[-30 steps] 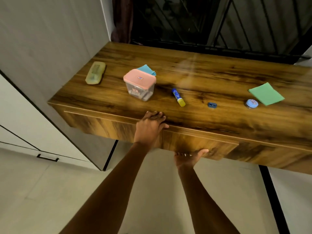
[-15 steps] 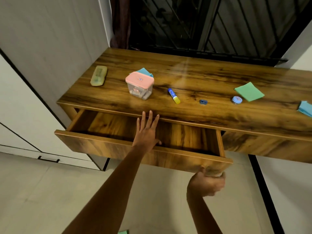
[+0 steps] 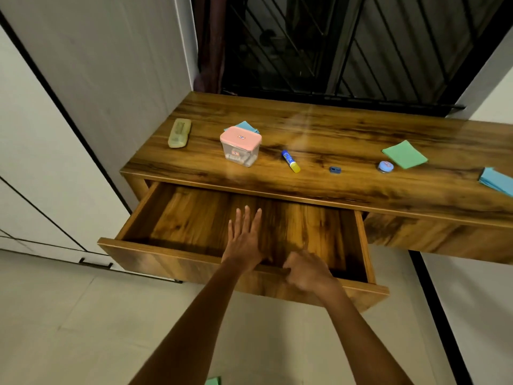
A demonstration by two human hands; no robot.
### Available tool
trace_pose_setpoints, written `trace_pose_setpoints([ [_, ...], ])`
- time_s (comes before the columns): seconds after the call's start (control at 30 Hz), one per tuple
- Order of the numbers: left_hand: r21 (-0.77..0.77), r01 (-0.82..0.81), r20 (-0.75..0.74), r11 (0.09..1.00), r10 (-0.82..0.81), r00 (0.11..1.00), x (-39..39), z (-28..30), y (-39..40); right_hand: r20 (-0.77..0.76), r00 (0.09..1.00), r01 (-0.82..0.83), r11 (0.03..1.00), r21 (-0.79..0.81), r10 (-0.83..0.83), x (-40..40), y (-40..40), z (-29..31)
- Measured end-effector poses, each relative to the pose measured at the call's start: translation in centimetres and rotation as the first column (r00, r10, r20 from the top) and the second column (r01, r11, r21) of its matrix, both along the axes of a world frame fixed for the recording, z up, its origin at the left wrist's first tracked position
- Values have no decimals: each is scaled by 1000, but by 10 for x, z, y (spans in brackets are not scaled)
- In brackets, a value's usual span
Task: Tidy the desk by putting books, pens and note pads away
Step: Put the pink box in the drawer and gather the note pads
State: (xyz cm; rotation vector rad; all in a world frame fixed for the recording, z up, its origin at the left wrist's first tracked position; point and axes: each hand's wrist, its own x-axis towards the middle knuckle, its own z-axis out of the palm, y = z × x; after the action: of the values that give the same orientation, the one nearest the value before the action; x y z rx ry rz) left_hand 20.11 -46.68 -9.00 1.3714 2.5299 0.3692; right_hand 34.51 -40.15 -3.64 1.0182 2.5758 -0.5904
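The drawer point(image 3: 249, 226) stood pulled out from the wooden desk point(image 3: 347, 134), its interior bare wood. The left hand point(image 3: 244, 240) lay flat above the drawer floor, fingers extended and spread, grasping nothing. The right hand point(image 3: 308, 270) hovered over the drawer's near front panel, right of the left hand, with fingers curled loosely inward (motion blur made it impossible to tell whether they touched the panel); no object was visible in it.

On the desktop, from left to right: a pale green case point(image 3: 179, 133) near the far-left corner; a clear container with a pink lid point(image 3: 241, 145), with a blue note pad point(image 3: 245, 125) partly hidden just behind it; a glue stick with a blue body and yellow cap point(image 3: 290, 161); a small blue sharpener point(image 3: 335, 170); a small round blue-lidded container point(image 3: 385, 166) just beside a green note pad point(image 3: 404, 154); and a stack of blue note paper point(image 3: 497, 180) at the right edge of view. All items sat apart from the hands.

A scrap of green paper point(image 3: 213, 381) lay on the tiled floor at the bottom edge.
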Motion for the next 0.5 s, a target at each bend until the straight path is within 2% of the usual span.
trace_pose_setpoints([
  [0.3, 90, -16, 15, 996, 14, 1000, 14, -8, -21, 175, 958, -199, 966, -165, 228, 12, -31, 26],
  [0.5, 144, -67, 71, 987, 57, 996, 0, 3, -16, 239, 933, -203, 943, -264, 268, 20, -42, 19],
])
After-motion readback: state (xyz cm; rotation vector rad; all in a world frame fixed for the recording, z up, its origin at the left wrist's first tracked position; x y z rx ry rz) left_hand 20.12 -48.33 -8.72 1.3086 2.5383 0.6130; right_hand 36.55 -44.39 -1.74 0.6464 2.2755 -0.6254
